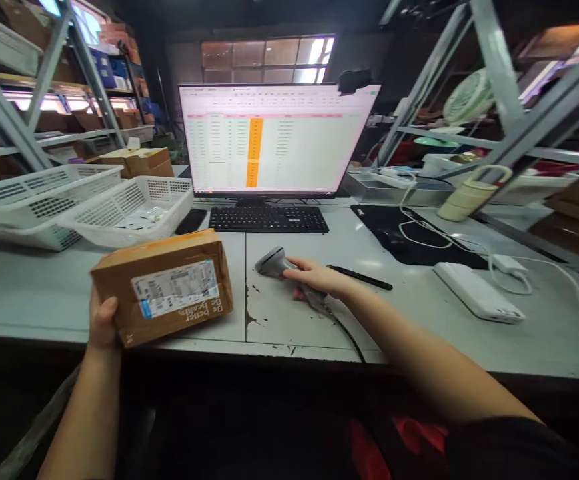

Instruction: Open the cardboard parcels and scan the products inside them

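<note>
A brown cardboard box (169,260) is tilted up at the left side of the desk, its shipping label (175,290) facing me. My left hand (103,320) grips the box at its lower left corner, thumb on the front face. At the middle of the desk, my right hand (309,277) is closed around the handle of a grey barcode scanner (272,262). The scanner head points left, toward the box, and its dark cable runs off the desk's front edge. Part of the handle is hidden by my fingers.
A monitor (274,140) showing a spreadsheet stands behind a black keyboard (269,219). White plastic baskets (134,207) sit at the left. On the right are a black pen (362,277), a mouse pad (419,247), a white power bank (477,293), cables and a cream tumbler (469,197).
</note>
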A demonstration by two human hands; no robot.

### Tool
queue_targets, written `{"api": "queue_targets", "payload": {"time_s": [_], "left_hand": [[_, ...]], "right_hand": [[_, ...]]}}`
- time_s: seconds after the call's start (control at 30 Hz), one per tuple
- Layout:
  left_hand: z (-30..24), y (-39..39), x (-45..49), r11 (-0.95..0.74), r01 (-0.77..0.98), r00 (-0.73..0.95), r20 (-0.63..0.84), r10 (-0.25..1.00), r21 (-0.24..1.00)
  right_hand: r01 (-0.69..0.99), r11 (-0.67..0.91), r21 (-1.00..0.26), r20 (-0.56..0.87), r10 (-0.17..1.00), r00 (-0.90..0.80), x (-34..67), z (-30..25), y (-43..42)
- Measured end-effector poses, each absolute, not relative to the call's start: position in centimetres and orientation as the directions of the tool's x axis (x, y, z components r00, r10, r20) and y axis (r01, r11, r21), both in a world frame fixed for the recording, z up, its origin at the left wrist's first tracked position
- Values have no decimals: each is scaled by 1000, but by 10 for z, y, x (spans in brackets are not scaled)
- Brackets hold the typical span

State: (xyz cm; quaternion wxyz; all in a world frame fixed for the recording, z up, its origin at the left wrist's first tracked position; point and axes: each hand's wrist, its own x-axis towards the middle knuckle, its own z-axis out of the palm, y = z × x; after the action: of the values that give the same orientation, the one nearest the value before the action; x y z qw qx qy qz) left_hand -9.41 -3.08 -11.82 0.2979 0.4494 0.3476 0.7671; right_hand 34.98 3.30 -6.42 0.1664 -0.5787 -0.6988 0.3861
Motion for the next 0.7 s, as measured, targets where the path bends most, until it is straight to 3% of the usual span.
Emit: {"api": "queue_targets", "payload": {"time_s": [0.1,0.2,0.33,0.6,0.7], "left_hand": [[-122,-35,-93,-583,-127,-463,472,750,802],[-117,-38,-88,-564,-108,-482,453,750,819],[-110,-42,-81,-514,-44,-500,427,754,857],[-116,-48,-77,-405,-90,-557,291,778,910],[-120,-46,-80,-411,-81,-550,303,778,908]], "right_hand": [[809,88,-581,-124,973,-195,364,-69,68],[902,66,-427,31,998,-59,378,-73,105],[968,43,-246,149,989,-6,392,-89,143],[996,34,-87,233,972,-13,407,-99,163],[997,44,-64,243,970,-27,406,-97,168]]}}
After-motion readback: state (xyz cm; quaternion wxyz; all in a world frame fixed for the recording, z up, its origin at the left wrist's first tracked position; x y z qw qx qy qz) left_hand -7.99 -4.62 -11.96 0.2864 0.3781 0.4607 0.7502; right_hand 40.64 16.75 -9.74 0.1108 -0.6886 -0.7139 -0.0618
